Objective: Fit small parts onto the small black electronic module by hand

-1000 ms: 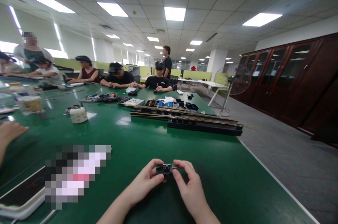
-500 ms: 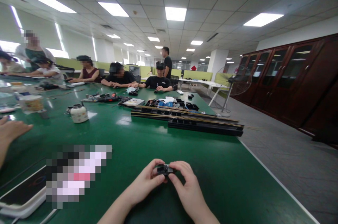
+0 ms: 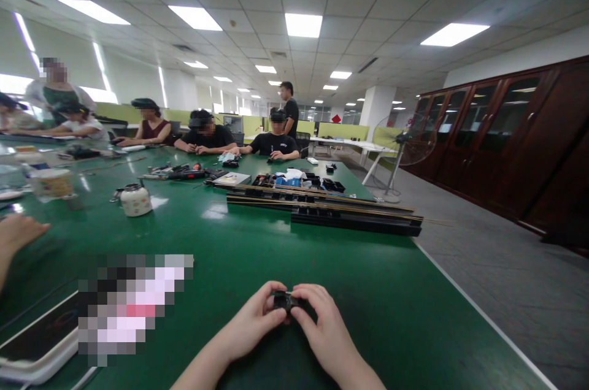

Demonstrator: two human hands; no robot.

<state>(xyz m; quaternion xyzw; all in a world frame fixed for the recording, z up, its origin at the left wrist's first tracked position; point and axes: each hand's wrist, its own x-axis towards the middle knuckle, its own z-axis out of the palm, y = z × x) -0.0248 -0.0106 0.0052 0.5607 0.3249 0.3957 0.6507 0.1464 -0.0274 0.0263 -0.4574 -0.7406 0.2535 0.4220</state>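
Observation:
A small black plastic part (image 3: pixel 286 302) is pinched between my two hands, just above the green tabletop (image 3: pixel 221 255). My left hand (image 3: pixel 260 315) grips its left end between thumb and fingers. On its right end, the thumb and fingertips of my right hand (image 3: pixel 317 319) are closed. Fingers cover much of the part, so its exact kind cannot be made out.
Long black rails (image 3: pixel 359 222) with thin brass-coloured rods lie ahead. Left of my hands are a phone (image 3: pixel 41 332) and a blurred-out item (image 3: pixel 138 298). A white jar (image 3: pixel 137 201) stands farther off. Another person's hand (image 3: pixel 21 233) rests at the left edge. Several people sit across the table.
My right hand has shifted slightly left, and its fingers now cover more of the black part. The whole view has moved a little. The other person's hand at left has drawn back slightly.

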